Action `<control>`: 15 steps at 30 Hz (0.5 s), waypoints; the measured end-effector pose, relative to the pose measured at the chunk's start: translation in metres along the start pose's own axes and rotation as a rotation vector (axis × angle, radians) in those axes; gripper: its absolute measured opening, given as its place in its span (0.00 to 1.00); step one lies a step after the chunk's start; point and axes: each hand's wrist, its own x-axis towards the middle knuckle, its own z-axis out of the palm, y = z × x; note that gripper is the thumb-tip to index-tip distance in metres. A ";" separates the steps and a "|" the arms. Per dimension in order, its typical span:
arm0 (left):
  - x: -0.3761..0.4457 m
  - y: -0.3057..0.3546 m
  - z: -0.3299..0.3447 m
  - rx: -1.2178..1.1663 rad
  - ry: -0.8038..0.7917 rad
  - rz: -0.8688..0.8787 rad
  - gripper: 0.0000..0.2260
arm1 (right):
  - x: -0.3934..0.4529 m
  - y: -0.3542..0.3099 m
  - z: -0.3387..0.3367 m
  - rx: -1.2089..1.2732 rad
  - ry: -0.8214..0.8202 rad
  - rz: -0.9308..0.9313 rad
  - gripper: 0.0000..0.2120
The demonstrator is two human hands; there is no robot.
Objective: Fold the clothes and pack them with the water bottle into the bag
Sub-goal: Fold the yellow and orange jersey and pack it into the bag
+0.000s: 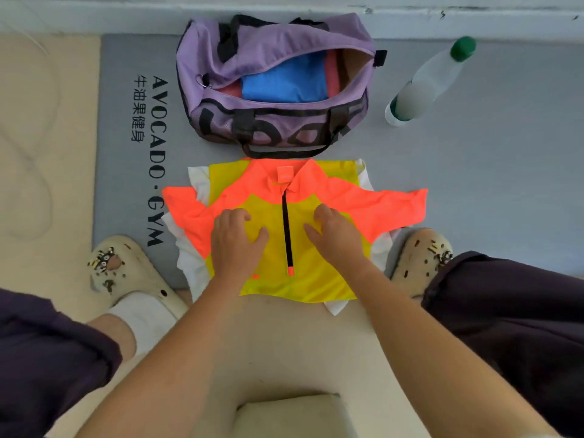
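Note:
An orange and yellow zip shirt [294, 279] lies flat on the floor, sleeves spread, on top of a white garment [189, 263] whose edges stick out. My left hand [237, 245] and my right hand [338, 235] press down on the shirt's chest, one on each side of the black zipper, fingers slightly bent. Beyond the shirt stands an open purple duffel bag [275, 36] with a folded blue garment [284, 80] and something pink inside. A clear water bottle [429, 80] with a green cap lies to the bag's right.
A grey gym mat [489, 153] with black lettering lies under the bag, bottle and shirt. My feet in cream clogs [126, 273] flank the shirt. A pale wall base [94, 14] runs along the far side. A pale block [294, 415] sits at the near edge.

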 end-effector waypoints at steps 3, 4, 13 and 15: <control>-0.031 -0.042 -0.021 -0.056 0.062 -0.405 0.18 | -0.014 -0.021 0.028 -0.054 -0.081 -0.061 0.33; -0.041 -0.057 -0.026 -0.058 0.047 -0.492 0.18 | -0.017 -0.024 0.036 -0.090 -0.114 -0.062 0.37; -0.069 -0.113 -0.029 -0.304 -0.205 -0.948 0.14 | -0.017 -0.022 0.048 -0.056 -0.209 -0.020 0.39; -0.068 -0.110 -0.034 -0.367 -0.074 -0.919 0.18 | -0.016 -0.023 0.047 -0.040 -0.212 -0.011 0.39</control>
